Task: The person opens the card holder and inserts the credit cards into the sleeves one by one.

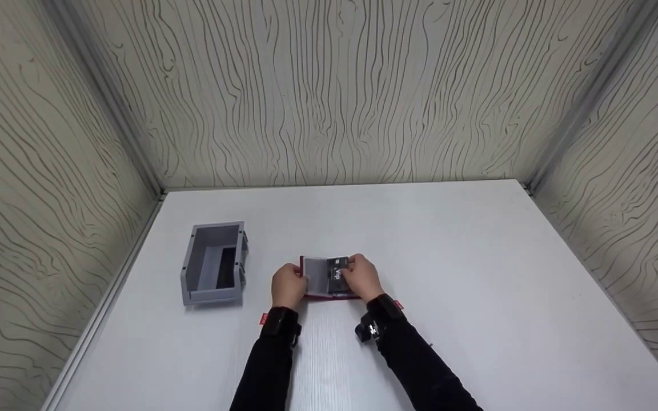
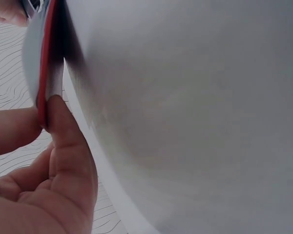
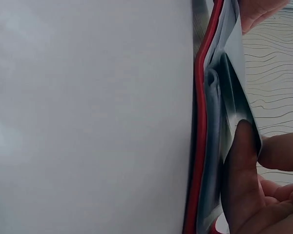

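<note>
A red-covered card holder (image 1: 317, 277) lies opened out near the middle of the table, its clear sleeves showing. My left hand (image 1: 288, 285) pinches its left cover edge between thumb and finger; the left wrist view shows the red edge (image 2: 46, 63) caught there. On the right half is a black card (image 1: 337, 275) with "VIP" printed on it. My right hand (image 1: 363, 278) pinches this card at its right side. In the right wrist view the card (image 3: 243, 105) stands tilted away from the sleeves, and one fingertip lies between them. How far it sits inside a sleeve is hidden.
A grey plastic bin (image 1: 212, 295) stands to the left of my left hand, with a flat dark thing (image 1: 226, 267) inside it. The white table (image 1: 449, 240) is bounded by patterned panels (image 1: 329, 103) at the back and both sides.
</note>
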The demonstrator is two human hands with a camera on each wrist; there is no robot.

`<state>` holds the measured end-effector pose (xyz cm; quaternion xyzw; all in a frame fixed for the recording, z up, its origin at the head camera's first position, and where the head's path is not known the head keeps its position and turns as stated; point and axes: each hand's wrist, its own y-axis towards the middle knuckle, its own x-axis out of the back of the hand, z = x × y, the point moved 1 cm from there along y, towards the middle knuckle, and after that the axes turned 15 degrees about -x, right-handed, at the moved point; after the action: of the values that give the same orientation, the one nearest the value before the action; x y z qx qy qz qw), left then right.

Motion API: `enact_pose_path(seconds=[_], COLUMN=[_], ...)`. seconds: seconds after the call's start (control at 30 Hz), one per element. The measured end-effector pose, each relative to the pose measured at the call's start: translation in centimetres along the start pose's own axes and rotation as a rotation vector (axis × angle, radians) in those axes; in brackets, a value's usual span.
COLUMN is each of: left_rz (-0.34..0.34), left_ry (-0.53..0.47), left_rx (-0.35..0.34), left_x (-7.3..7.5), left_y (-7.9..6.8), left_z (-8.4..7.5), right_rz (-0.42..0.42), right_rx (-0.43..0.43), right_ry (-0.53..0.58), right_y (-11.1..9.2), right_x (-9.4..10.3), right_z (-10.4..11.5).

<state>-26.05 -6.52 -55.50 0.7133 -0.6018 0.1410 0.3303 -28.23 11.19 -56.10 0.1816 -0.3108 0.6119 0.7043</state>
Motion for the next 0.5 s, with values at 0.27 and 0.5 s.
enact_pose_path(seconds=[0.27, 0.5], left_rz=[-0.01, -0.016], left_ry=[0.002, 0.011], left_rx=[-0.015, -0.025], left_x=[-0.01, -0.11], left_y=[0.0, -0.03], left_z=[0.06, 0.14], right_rz=[-0.058, -0.069], right_rx=[0.038, 0.073], right_ry=[-0.079, -0.121], right_y=[0.01, -0.29], right_x=[-0.62, -0.68], right_z=[0.34, 0.63])
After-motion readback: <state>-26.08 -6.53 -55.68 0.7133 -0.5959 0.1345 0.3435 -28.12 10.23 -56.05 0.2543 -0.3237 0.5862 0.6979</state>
